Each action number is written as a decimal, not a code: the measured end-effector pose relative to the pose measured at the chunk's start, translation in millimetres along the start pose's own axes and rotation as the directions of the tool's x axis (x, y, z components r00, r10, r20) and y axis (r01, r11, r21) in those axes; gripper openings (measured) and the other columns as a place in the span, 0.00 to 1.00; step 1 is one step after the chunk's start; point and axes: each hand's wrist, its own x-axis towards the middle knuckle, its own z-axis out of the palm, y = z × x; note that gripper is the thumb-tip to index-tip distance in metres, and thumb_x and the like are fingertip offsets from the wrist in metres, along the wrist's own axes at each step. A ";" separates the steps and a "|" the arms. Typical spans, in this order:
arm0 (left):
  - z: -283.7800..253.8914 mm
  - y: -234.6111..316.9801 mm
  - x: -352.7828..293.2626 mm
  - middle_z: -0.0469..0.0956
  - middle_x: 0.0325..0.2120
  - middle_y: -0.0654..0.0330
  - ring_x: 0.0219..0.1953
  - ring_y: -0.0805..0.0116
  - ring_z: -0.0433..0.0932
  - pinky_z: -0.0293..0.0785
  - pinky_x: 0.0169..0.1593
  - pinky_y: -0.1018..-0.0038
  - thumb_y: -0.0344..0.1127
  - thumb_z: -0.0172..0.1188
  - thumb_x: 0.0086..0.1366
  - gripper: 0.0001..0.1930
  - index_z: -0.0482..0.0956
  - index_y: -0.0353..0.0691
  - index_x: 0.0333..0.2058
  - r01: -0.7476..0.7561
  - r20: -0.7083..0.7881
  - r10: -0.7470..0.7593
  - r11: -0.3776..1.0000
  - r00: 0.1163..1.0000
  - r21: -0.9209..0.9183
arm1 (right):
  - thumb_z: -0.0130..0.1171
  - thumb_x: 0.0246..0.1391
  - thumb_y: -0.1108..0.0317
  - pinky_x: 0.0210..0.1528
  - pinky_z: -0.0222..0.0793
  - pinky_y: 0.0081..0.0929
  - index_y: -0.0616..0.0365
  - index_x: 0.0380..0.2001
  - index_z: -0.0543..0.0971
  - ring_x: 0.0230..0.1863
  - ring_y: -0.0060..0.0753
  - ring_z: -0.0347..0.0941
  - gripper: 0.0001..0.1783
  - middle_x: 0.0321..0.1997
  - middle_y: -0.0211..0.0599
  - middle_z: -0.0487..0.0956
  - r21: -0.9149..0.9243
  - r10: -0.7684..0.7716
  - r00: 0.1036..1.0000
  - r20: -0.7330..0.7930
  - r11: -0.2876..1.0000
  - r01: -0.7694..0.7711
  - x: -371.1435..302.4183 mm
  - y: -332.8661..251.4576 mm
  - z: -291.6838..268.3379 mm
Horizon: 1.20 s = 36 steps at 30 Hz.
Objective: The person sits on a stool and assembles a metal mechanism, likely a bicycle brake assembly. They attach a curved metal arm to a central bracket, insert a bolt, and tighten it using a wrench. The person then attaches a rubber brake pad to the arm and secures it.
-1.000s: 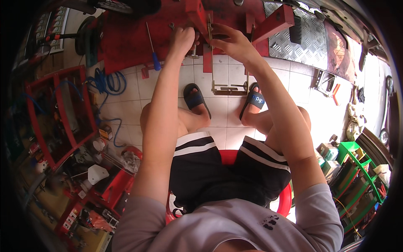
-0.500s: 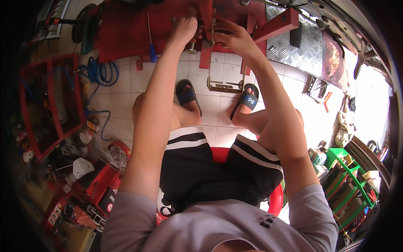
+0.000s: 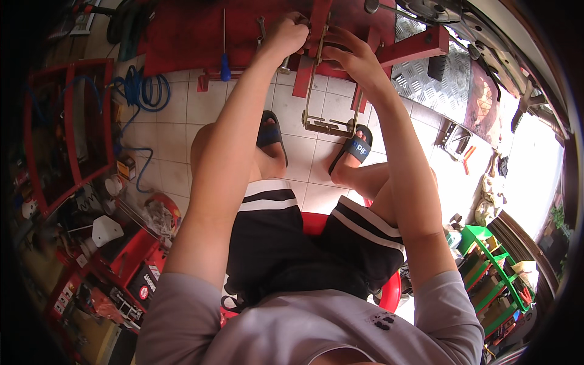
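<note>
My left hand (image 3: 288,38) is curled closed beside an upright red metal post (image 3: 302,79); whatever its fingertips grip is hidden. Just below that hand a short silver metal cylinder (image 3: 284,66) sticks out. My right hand (image 3: 359,59) has its fingers stretched and apart, the tips against a long brass-coloured metal bracket (image 3: 316,67). The bracket hangs down past the red bench edge to a crosspiece (image 3: 328,126) above my feet. Left of my left hand, a screwdriver with a blue handle (image 3: 225,67) and a wrench (image 3: 261,27) lie on the red bench top (image 3: 188,42).
A red beam (image 3: 417,45) juts out at the right, beside a tread-plate sheet (image 3: 420,85). Coiled blue hose (image 3: 146,91) and a red cabinet frame (image 3: 73,140) are on the left. A green rack (image 3: 499,261) stands at the lower right. My sandalled feet (image 3: 359,146) rest on floor tiles.
The view has shifted a little, so the bench, post and both hands appear slightly further right. More of the wrench shows. Both hands keep about the same places at the post and bracket.
</note>
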 end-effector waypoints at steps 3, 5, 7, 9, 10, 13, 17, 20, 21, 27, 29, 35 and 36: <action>3.2 -7.4 5.6 0.78 0.23 0.58 0.21 0.70 0.76 0.73 0.26 0.73 0.39 0.47 0.63 0.14 0.76 0.35 0.35 0.003 -0.038 -0.003 1.000 0.999 0.001 | 0.60 0.45 0.63 0.44 0.70 0.23 0.58 0.57 0.68 0.41 0.26 0.75 0.33 0.50 0.36 0.76 0.002 0.004 1.000 -0.001 1.000 -0.004 0.8 2.1 0.0; 4.3 -9.3 7.4 0.77 0.23 0.58 0.21 0.69 0.76 0.73 0.25 0.73 0.39 0.47 0.63 0.13 0.76 0.36 0.35 0.018 -0.035 -0.017 1.000 0.999 0.025 | 0.60 0.45 0.63 0.44 0.70 0.23 0.58 0.58 0.68 0.41 0.27 0.75 0.34 0.51 0.37 0.76 -0.005 0.013 1.000 0.001 1.000 -0.013 0.6 2.7 -0.8; 7.6 -8.3 7.0 0.78 0.23 0.57 0.22 0.68 0.76 0.72 0.26 0.72 0.40 0.47 0.63 0.14 0.76 0.36 0.36 -0.018 -0.063 0.017 1.000 0.998 -0.016 | 0.60 0.45 0.62 0.44 0.70 0.23 0.59 0.58 0.67 0.41 0.27 0.75 0.34 0.51 0.37 0.76 -0.025 0.024 1.000 -0.003 0.999 -0.024 -1.0 0.2 -1.9; 9.0 -10.3 9.1 0.78 0.24 0.55 0.23 0.66 0.77 0.73 0.28 0.70 0.41 0.47 0.63 0.15 0.76 0.37 0.37 -0.047 -0.074 0.046 0.999 0.996 -0.009 | 0.60 0.45 0.62 0.45 0.69 0.24 0.59 0.58 0.67 0.41 0.27 0.75 0.34 0.51 0.37 0.75 -0.011 0.013 1.000 0.003 1.000 -0.013 0.2 2.4 -1.5; 7.9 -12.7 11.4 0.79 0.25 0.54 0.24 0.64 0.77 0.73 0.29 0.69 0.41 0.47 0.63 0.15 0.75 0.37 0.38 -0.059 -0.070 0.060 0.998 0.996 0.018 | 0.60 0.45 0.62 0.45 0.69 0.24 0.59 0.58 0.67 0.41 0.28 0.75 0.35 0.51 0.37 0.75 -0.004 0.006 1.000 0.007 1.000 -0.006 0.7 3.2 -1.5; 3.2 -20.8 19.2 0.80 0.27 0.52 0.27 0.60 0.79 0.73 0.33 0.67 0.42 0.47 0.63 0.15 0.75 0.37 0.39 -0.063 -0.058 0.071 0.988 0.996 0.141 | 0.60 0.45 0.61 0.46 0.68 0.24 0.59 0.58 0.67 0.41 0.28 0.75 0.35 0.51 0.36 0.76 -0.005 0.006 1.000 0.022 1.000 -0.006 0.7 2.6 -1.0; 7.6 -21.2 17.8 0.79 0.28 0.49 0.31 0.56 0.79 0.73 0.37 0.65 0.42 0.47 0.62 0.15 0.76 0.37 0.37 -0.109 -0.115 0.121 0.989 0.986 0.104 | 0.60 0.45 0.61 0.46 0.68 0.24 0.59 0.58 0.67 0.41 0.28 0.75 0.35 0.51 0.36 0.76 -0.033 0.008 1.000 0.014 0.999 -0.008 -1.0 0.1 -2.3; 8.1 -16.0 14.7 0.79 0.27 0.48 0.34 0.56 0.79 0.72 0.39 0.64 0.43 0.47 0.63 0.16 0.77 0.37 0.35 -0.090 -0.091 0.098 0.992 0.991 0.090 | 0.60 0.45 0.61 0.46 0.68 0.25 0.59 0.58 0.67 0.40 0.28 0.75 0.35 0.51 0.36 0.76 -0.049 0.005 1.000 0.016 0.999 -0.004 -0.9 0.3 -2.6; 7.8 -15.0 14.1 0.79 0.27 0.48 0.34 0.55 0.79 0.72 0.39 0.64 0.43 0.47 0.62 0.16 0.77 0.37 0.35 -0.071 -0.086 0.079 0.993 0.993 0.096 | 0.60 0.45 0.61 0.46 0.68 0.25 0.59 0.58 0.67 0.40 0.29 0.75 0.35 0.51 0.36 0.76 -0.053 0.007 1.000 0.017 0.999 -0.006 -1.1 -0.5 -2.6; 4.4 -19.5 17.3 0.78 0.27 0.52 0.32 0.58 0.77 0.70 0.35 0.66 0.39 0.47 0.60 0.14 0.77 0.38 0.36 -0.125 -0.133 0.149 0.977 0.980 0.174 | 0.60 0.44 0.60 0.47 0.68 0.25 0.60 0.59 0.66 0.41 0.29 0.75 0.36 0.51 0.36 0.76 -0.081 0.035 0.999 0.019 0.996 -0.033 -3.4 -6.4 -0.5; 3.4 -16.8 18.0 0.77 0.23 0.63 0.24 0.76 0.75 0.68 0.25 0.77 0.31 0.46 0.57 0.13 0.78 0.40 0.37 -0.161 -0.096 0.182 0.968 0.979 0.192 | 0.60 0.44 0.61 0.47 0.68 0.25 0.59 0.59 0.66 0.42 0.29 0.75 0.36 0.51 0.37 0.76 -0.080 0.040 0.999 0.012 0.996 -0.039 -4.2 -6.7 -1.8; 5.2 -18.1 18.0 0.78 0.21 0.61 0.23 0.75 0.76 0.70 0.25 0.75 0.33 0.48 0.58 0.12 0.77 0.37 0.37 -0.191 -0.125 0.228 0.948 0.966 0.253 | 0.60 0.45 0.61 0.48 0.68 0.25 0.59 0.59 0.66 0.44 0.29 0.74 0.36 0.52 0.37 0.75 -0.068 0.046 0.999 0.016 0.997 -0.045 -4.8 -7.0 -3.1; 4.8 -20.6 19.0 0.78 0.21 0.61 0.23 0.75 0.76 0.70 0.25 0.75 0.33 0.48 0.58 0.12 0.77 0.36 0.37 -0.205 -0.129 0.240 0.950 0.962 0.236 | 0.60 0.45 0.61 0.48 0.68 0.25 0.59 0.59 0.66 0.44 0.29 0.74 0.36 0.52 0.37 0.75 -0.064 0.047 0.999 0.023 0.997 -0.046 -4.3 -7.9 -2.4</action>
